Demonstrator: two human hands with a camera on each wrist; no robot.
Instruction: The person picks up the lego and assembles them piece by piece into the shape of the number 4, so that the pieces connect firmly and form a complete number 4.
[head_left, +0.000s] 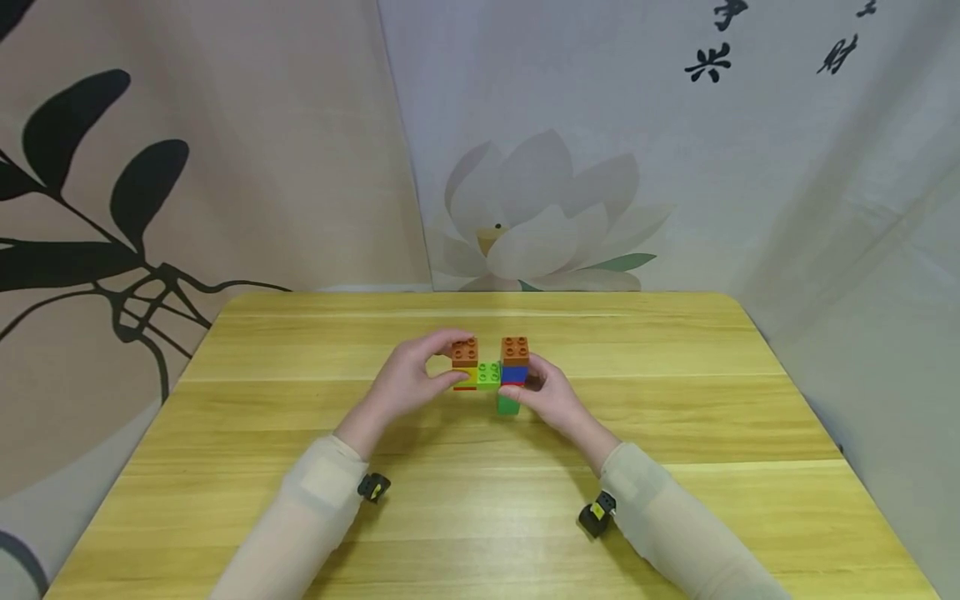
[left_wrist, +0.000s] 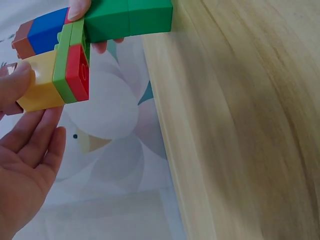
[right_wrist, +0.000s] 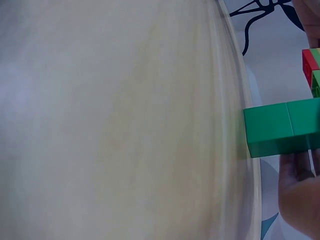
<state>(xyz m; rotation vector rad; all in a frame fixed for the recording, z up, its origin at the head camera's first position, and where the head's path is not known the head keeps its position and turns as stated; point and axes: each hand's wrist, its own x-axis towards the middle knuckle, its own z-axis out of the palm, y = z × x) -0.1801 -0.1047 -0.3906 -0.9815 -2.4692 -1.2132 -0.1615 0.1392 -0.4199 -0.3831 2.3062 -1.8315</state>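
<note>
Both hands hold one joined toy building brick assembly above the table. My left hand (head_left: 405, 377) pinches its left column, thumb on the yellow brick (left_wrist: 41, 82) and fingers on the far side, with an orange brick (head_left: 465, 351) on top. A flat light green brick (head_left: 489, 375) bridges the two columns, and a small red brick (left_wrist: 78, 75) sits under its left end. My right hand (head_left: 557, 398) grips the right column, where another orange brick (head_left: 515, 350) tops a blue brick (head_left: 513, 374). Below them, two dark green bricks (right_wrist: 281, 125) extend downward.
The wooden table (head_left: 480, 517) spreads beneath both forearms. Behind its far edge hangs a pale curtain (head_left: 315, 167) printed with leaves, a lotus and characters. Small black cameras (head_left: 372, 487) are strapped at both wrists, over the light sleeves (head_left: 675, 517).
</note>
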